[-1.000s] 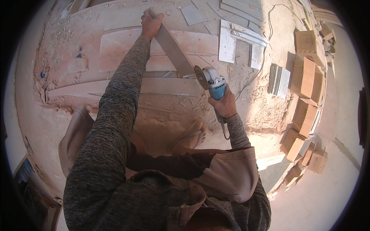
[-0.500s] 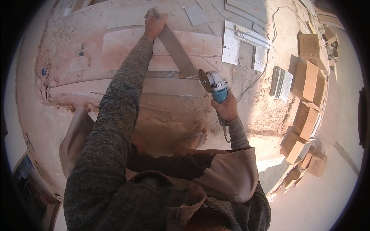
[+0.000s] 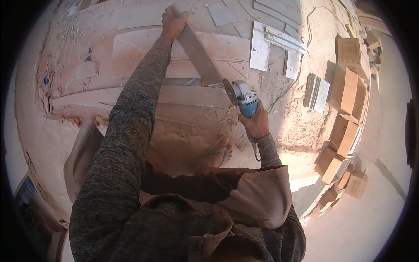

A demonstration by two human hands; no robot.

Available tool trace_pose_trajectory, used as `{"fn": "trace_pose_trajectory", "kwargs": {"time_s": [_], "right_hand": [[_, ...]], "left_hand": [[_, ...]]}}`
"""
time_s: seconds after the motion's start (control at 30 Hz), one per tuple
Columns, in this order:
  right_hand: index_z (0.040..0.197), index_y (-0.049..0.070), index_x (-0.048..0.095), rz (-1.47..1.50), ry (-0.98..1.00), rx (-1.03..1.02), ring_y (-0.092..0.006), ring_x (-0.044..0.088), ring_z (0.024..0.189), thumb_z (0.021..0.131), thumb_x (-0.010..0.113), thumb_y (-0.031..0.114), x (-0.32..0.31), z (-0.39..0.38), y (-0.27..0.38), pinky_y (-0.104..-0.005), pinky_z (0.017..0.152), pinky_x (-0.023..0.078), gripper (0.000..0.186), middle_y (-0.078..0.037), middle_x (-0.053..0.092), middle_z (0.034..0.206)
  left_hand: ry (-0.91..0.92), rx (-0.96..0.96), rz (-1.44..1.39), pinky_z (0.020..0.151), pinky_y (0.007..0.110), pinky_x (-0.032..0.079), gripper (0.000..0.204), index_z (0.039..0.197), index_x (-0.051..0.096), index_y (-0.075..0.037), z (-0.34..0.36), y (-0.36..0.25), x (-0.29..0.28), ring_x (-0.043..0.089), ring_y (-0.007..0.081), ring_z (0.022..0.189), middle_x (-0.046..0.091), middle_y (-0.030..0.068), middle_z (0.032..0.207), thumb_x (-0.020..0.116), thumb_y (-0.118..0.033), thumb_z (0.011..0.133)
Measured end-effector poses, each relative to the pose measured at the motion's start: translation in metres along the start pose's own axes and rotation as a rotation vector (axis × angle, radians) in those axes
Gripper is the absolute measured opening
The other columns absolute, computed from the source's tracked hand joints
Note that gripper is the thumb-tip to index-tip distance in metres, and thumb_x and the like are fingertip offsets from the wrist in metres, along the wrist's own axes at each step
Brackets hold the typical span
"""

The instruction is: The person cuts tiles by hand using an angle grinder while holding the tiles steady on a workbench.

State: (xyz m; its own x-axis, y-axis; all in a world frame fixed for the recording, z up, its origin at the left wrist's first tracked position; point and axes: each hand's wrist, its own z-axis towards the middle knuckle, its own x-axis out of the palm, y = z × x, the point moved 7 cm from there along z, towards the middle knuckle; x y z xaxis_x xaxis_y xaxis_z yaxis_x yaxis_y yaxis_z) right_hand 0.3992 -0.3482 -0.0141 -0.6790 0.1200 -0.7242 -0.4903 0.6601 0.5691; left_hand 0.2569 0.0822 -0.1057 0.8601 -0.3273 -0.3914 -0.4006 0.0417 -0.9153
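Observation:
My left hand [image 3: 173, 24] grips the upper end of a long grey strip of board or tile [image 3: 198, 56], which slants down to the right over a pinkish, dusty slab [image 3: 135, 52]. My right hand [image 3: 255, 120] is closed around the blue and silver angle grinder [image 3: 248, 104], its disc [image 3: 230, 91] at the strip's lower end; whether they touch, I cannot tell. A long pale strip [image 3: 192, 95] lies nearer me, above my sandalled foot [image 3: 220, 150].
Several opened cardboard boxes [image 3: 342, 87] line the right side. White panel pieces [image 3: 259, 46], a stack of cut pieces [image 3: 317, 91] and a grey cable [image 3: 283, 99] lie right of the grinder. Rubble and offcuts [image 3: 222, 15] are scattered over the dusty floor.
The grinder in my right hand has shifted slightly down and right. My left hand still holds the strip, with little movement. The view has shifted a little.

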Motion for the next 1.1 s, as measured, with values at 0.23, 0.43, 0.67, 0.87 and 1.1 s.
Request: {"fn": "trace_pose_trajectory", "kwargs": {"time_s": [0.23, 0.43, 0.67, 0.87, 1.1], "right_hand": [[0.112, -0.002, 0.054, -0.007, 0.000, 0.003, -0.0484, 0.070, 0.087, 0.070, 0.080, 0.027, -0.001, 0.001, 0.004, -0.0518, 0.076, 0.055, 0.057, -0.029, 0.070, 0.091], [0.112, -0.002, 0.054, -0.014, -0.010, -0.012, -0.0484, 0.070, 0.086, 0.071, 0.080, 0.026, -0.003, 0.001, 0.002, -0.0519, 0.075, 0.056, 0.056, -0.029, 0.070, 0.091], [0.114, -0.002, 0.054, -0.012, 0.008, -0.025, -0.0475, 0.070, 0.087, 0.071, 0.079, 0.025, -0.006, 0.003, 0.012, -0.0511, 0.076, 0.056, 0.057, -0.028, 0.071, 0.092], [0.115, -0.002, 0.054, -0.016, 0.029, 0.003, -0.0471, 0.070, 0.087, 0.070, 0.079, 0.024, -0.006, 0.006, 0.009, -0.0512, 0.077, 0.056, 0.058, -0.028, 0.071, 0.094], [0.114, -0.002, 0.054, -0.020, 0.017, -0.006, -0.0468, 0.070, 0.087, 0.070, 0.079, 0.026, -0.004, 0.007, 0.007, -0.0512, 0.077, 0.056, 0.058, -0.028, 0.071, 0.094]], "left_hand": [[-0.044, 0.021, 0.081, 0.102, 0.046, 0.050, 0.094, 0.152, 0.032, 0.006, 0.005, 0.009, -0.001, 0.058, 0.0435, 0.123, 0.042, 0.0302, 0.143, 0.072, -0.049, 0.086], [-0.030, 0.009, 0.081, 0.102, 0.046, 0.050, 0.096, 0.153, 0.030, 0.005, -0.008, -0.011, -0.003, 0.058, 0.0436, 0.123, 0.041, 0.0297, 0.143, 0.071, -0.049, 0.085], [-0.056, 0.015, 0.093, 0.102, 0.047, 0.051, 0.094, 0.153, 0.031, 0.003, 0.004, 0.011, -0.004, 0.058, 0.0446, 0.122, 0.041, 0.0297, 0.142, 0.071, -0.049, 0.086], [-0.048, 0.014, 0.086, 0.102, 0.047, 0.051, 0.094, 0.153, 0.031, 0.003, 0.005, 0.010, 0.001, 0.058, 0.0452, 0.122, 0.041, 0.0298, 0.142, 0.071, -0.049, 0.085], [-0.053, 0.027, 0.069, 0.101, 0.047, 0.051, 0.094, 0.153, 0.032, 0.004, 0.004, 0.007, 0.000, 0.059, 0.0451, 0.121, 0.042, 0.0298, 0.141, 0.071, -0.050, 0.086]]}}
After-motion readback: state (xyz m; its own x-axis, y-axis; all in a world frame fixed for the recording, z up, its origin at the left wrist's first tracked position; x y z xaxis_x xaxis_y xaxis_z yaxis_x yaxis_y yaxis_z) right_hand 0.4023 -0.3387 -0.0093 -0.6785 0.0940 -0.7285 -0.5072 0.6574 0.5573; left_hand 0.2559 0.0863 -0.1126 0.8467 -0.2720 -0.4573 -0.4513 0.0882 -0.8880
